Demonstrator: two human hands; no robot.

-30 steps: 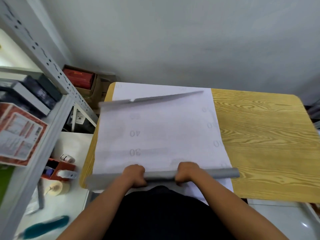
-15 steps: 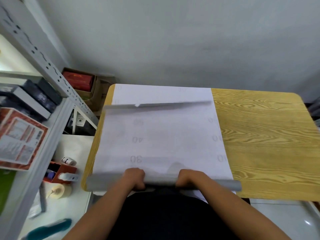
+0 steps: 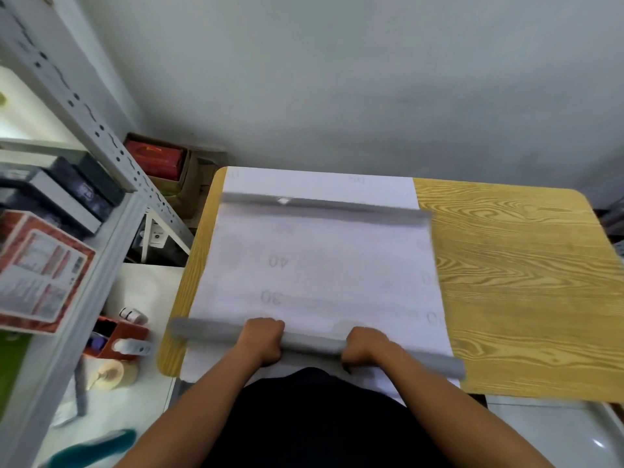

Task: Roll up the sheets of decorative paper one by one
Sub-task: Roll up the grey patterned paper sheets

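A sheet of decorative paper [image 3: 324,258] lies white backing up, with faint numbers, on the left half of the wood-grain table [image 3: 526,285]. Its near end is wound into a grey roll [image 3: 314,342] across the table's front edge. My left hand [image 3: 261,339] grips the roll left of centre, fingers curled over it. My right hand [image 3: 363,347] grips it right of centre in the same way. The sheet's far edge [image 3: 324,207] curls up, showing its grey face. More white paper [image 3: 320,182] lies under it at the back.
A grey metal shelf [image 3: 111,211] with boxes stands at the left. Below it, a white surface [image 3: 141,292] holds a red organiser, small bottles, a tape roll and a teal tool. A cardboard box [image 3: 158,160] sits behind the table, against the wall.
The roll in my hands has tilted, its right end nearer me. The curled far edge has dropped from a slant to lie nearly flat across the sheet.
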